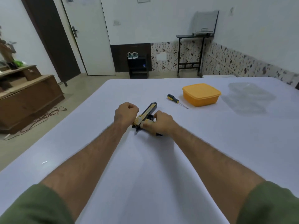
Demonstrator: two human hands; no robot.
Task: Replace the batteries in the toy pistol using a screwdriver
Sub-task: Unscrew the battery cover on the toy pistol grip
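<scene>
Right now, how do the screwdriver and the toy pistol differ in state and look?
The screwdriver lies alone, untouched, near the orange box; the toy pistol sits between both hands, the right hand gripping its handle end, the left hand curled beside it. The screwdriver is slim, with a black-and-yellow handle and thin metal shaft; the toy pistol is bulkier, black with tan panels. Both lie on the white table.

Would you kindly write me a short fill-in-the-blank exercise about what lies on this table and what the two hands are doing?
1. The right hand grips the toy pistol at its ____ end.
2. The screwdriver lies on the table, held by ____ hand.
3. The closed container beside the screwdriver is ____ in colour.
4. The left hand has its fingers ____.

Missing words: near; neither; orange; curled
</scene>
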